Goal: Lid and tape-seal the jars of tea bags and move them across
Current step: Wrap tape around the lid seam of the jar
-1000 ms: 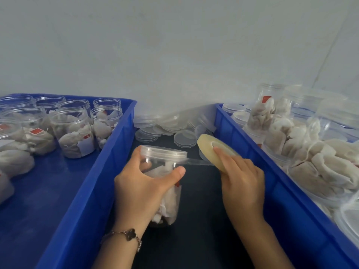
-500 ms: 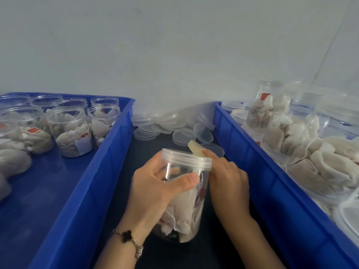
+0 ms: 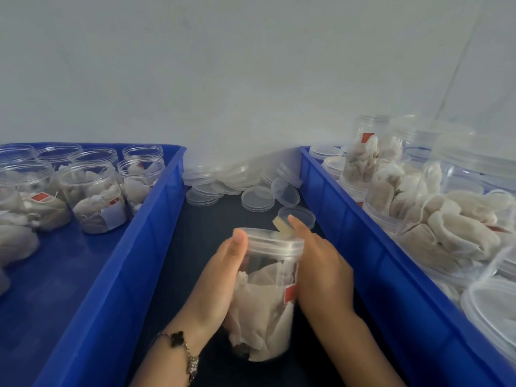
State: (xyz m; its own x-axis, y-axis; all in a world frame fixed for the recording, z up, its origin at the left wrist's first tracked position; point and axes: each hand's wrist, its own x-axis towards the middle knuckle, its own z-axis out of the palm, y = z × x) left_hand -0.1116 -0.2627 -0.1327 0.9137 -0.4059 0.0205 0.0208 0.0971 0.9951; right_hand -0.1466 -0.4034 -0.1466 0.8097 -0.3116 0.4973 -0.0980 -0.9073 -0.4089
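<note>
Left hand fingers curled around lidded jar, right hand pinching tape roll

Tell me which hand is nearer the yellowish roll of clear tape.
Right. The right hand holds the yellowish tape roll behind the jar's lid; the left hand grips the jar's opposite side.

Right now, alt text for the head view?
Two hands work a lidded clear jar of tea bags over a dark table: the left hand grips its side, the right hand holds a tape roll at the lid. Blue bins of jars flank it; loose lids lie behind.
</note>
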